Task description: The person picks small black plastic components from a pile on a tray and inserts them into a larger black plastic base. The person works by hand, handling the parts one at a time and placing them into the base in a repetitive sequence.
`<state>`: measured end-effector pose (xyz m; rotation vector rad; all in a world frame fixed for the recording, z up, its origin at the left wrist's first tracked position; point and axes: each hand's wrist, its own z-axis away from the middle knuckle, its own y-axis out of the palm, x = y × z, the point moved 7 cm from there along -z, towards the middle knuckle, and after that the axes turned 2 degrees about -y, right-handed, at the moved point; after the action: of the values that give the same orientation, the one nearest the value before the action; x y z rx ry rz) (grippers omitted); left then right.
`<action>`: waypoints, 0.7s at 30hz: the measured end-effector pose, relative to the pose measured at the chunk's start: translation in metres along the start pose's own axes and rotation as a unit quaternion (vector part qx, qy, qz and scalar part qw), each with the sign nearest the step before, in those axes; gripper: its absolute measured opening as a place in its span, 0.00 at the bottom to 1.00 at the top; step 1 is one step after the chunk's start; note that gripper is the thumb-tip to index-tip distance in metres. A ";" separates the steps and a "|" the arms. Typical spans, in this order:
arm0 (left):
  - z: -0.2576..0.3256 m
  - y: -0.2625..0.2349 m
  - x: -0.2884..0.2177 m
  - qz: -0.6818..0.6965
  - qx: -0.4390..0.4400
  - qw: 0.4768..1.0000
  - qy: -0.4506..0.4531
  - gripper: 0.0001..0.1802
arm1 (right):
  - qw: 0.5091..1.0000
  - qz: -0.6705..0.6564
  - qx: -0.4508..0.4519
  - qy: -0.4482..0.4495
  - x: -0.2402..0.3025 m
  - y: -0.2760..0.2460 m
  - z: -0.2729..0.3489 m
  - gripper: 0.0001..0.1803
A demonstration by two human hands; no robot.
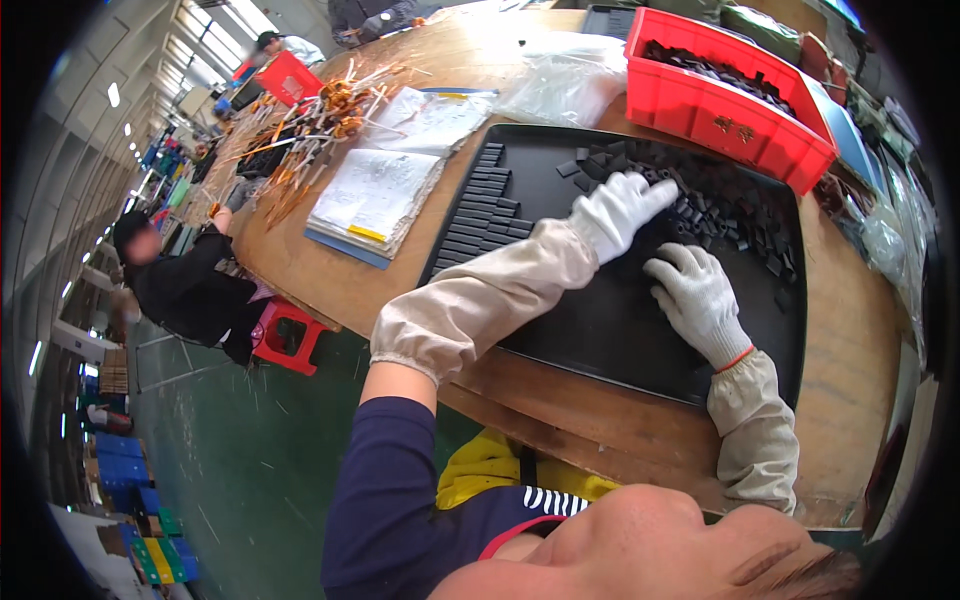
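Note:
A large black tray (590, 345) lies on the table in front of me. Along its left side, short black tubes (487, 207) are laid in neat rows. Loose black tubes (735, 215) are heaped at the far right of the tray. My left hand (622, 215), in a white knit glove, reaches across the tray with its fingers stretched toward the heap's near edge. My right hand (697, 298), gloved the same way, is just nearer to me over the tray. Its fingers are bent and apart from the thumb, with no tube visible in them. Beige sleeve covers wrap both forearms.
A red bin (740, 125) of black pieces stands behind the tray. Papers (375, 200) lie to the left, beside clear plastic bags (565, 85). Orange and white wires (330, 115) are piled further left. A person (190, 275) sits near a red stool (290, 335).

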<state>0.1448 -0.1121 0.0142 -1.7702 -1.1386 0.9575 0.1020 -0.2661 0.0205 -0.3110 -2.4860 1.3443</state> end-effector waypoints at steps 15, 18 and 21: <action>-0.001 -0.034 0.028 0.199 -0.059 0.975 -0.078 0.20 | 0.997 -0.026 -0.035 0.065 -0.014 -0.007 0.001 0.29; 0.010 -0.036 0.006 0.264 -0.074 0.961 0.035 0.21 | 0.984 -0.051 -0.137 0.103 -0.020 -0.023 -0.002 0.37; 0.017 -0.028 -0.028 0.392 0.162 0.886 -0.185 0.22 | 0.969 -0.114 -0.195 0.103 -0.027 -0.035 0.001 0.33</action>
<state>0.1115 -0.1273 0.0372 -1.8146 -0.3765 1.9073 0.1254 -0.2946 0.0448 -0.2258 -2.5009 0.6931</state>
